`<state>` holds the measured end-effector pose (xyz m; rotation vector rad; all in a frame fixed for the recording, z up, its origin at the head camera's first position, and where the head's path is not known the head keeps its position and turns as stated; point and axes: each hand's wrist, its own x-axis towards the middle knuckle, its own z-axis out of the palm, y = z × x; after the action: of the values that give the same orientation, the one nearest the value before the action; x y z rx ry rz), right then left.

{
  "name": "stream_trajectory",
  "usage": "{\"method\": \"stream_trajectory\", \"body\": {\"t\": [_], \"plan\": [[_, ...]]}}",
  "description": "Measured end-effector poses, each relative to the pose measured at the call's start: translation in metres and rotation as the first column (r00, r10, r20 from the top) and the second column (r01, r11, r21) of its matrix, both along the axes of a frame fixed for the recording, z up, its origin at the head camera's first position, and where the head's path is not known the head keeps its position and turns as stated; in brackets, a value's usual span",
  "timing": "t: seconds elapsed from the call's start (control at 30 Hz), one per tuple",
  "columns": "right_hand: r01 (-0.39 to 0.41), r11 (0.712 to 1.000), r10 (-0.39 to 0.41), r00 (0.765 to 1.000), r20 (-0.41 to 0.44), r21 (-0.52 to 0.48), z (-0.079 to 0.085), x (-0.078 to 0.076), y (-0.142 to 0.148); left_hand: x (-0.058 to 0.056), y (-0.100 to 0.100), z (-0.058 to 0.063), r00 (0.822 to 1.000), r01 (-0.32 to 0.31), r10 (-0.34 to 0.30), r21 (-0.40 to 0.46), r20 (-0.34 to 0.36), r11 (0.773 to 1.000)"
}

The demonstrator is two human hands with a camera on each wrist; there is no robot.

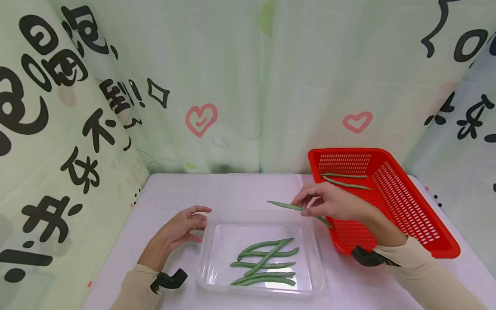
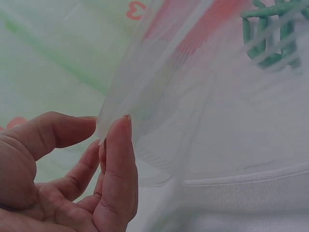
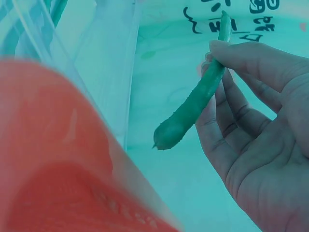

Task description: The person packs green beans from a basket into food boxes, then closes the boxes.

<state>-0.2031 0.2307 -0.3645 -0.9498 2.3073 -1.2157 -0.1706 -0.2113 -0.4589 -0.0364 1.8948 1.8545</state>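
Note:
A clear plastic box (image 1: 259,291) stands on the table in front, with several green beans (image 1: 270,265) lying in its base, one laid across the others. At its far left rim is my left hand (image 1: 185,226), fingers loosely spread and fingertips right at the edge. The left wrist view shows the thumb and a fairly straight finger (image 2: 119,169) beside that rim. Between thumb and fingertips my right hand (image 1: 335,202) pinches one green bean (image 3: 193,106) near its middle. It is held over the gap between box and red basket (image 1: 420,206), the stem end pointing toward the basket.
Two more green beans (image 1: 346,186) lie at the far end of the red basket, which stands at the right of the table. A pale cloth (image 1: 176,193) covers the table. Printed curtains (image 1: 240,86) hang behind it and at both sides.

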Motion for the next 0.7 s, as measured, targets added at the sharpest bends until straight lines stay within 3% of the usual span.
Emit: {"method": "stream_trajectory", "body": {"t": [0.7], "plan": [[-0.108,0.991,0.112,0.993,0.042,-0.079,-0.004,0.009,-0.026,0.000,0.000,0.000,1.000,0.000,0.000,0.010,0.005,1.000]]}}
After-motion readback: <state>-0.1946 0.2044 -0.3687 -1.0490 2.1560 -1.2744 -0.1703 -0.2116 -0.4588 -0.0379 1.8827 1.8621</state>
